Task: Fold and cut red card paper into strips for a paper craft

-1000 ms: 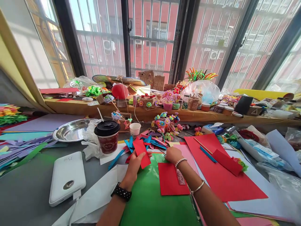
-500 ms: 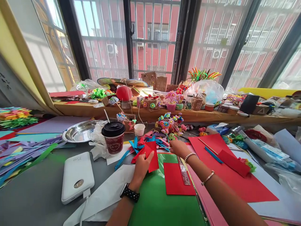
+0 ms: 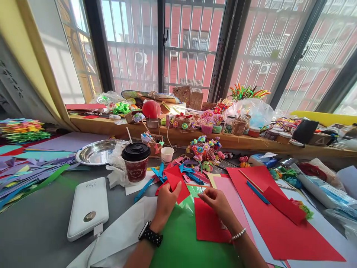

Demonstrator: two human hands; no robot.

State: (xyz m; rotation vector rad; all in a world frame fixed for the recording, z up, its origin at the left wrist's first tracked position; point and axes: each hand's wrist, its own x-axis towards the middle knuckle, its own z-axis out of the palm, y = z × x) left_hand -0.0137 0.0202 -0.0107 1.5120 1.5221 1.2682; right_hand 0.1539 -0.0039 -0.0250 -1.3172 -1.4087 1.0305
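Note:
My left hand (image 3: 165,203), with a black watch on the wrist, holds a folded piece of red paper (image 3: 176,181) upright over a green sheet (image 3: 181,242). My right hand (image 3: 216,201) hovers beside it over a small red rectangle (image 3: 208,225), fingertips pinched together. A thin dark stick (image 3: 200,184) rises from the pinch. Just beyond both hands lies a heap of blue, red and pink paper strips (image 3: 189,172).
A lidded coffee cup (image 3: 136,162), a small white cup (image 3: 167,153) and a steel plate (image 3: 96,152) stand to the left, with a white power bank (image 3: 88,206) nearer. A large red sheet (image 3: 279,227) lies right. Paper flowers (image 3: 205,147) and craft clutter fill the windowsill (image 3: 195,139).
My right hand has drawn back from the heap of strips toward me, its fingers now pinched. The left hand keeps hold of the red paper. The view has shifted a little to the left.

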